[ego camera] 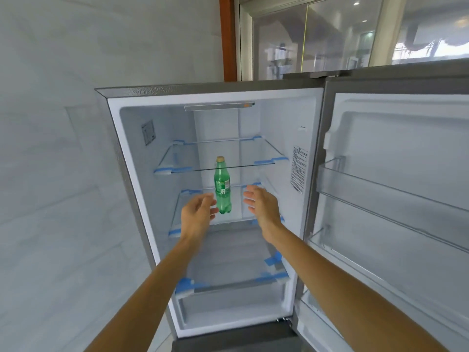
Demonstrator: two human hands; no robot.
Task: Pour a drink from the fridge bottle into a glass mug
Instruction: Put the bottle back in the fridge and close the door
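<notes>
left hand (198,210): fingers loosely curled, palm inward, holding nothing, just left of bottle | right hand (261,203): fingers spread, palm inward, holding nothing, right of bottle | green bottle (222,189): upright, capped, on middle glass shelf (193,224) between both hands | fridge (218,102): door (393,148) swung out right

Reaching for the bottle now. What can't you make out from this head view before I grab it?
- Bottle label: too small to read.
- Bottle base and whether the left hand touches it: the fingers cover its lower left side.
- Fill level: unclear through the green plastic.
- Glass mug: not in view.
- Fridge door bins: cut off by the right edge.
- Right hand: open, beside the bottle, apart from it.
</notes>
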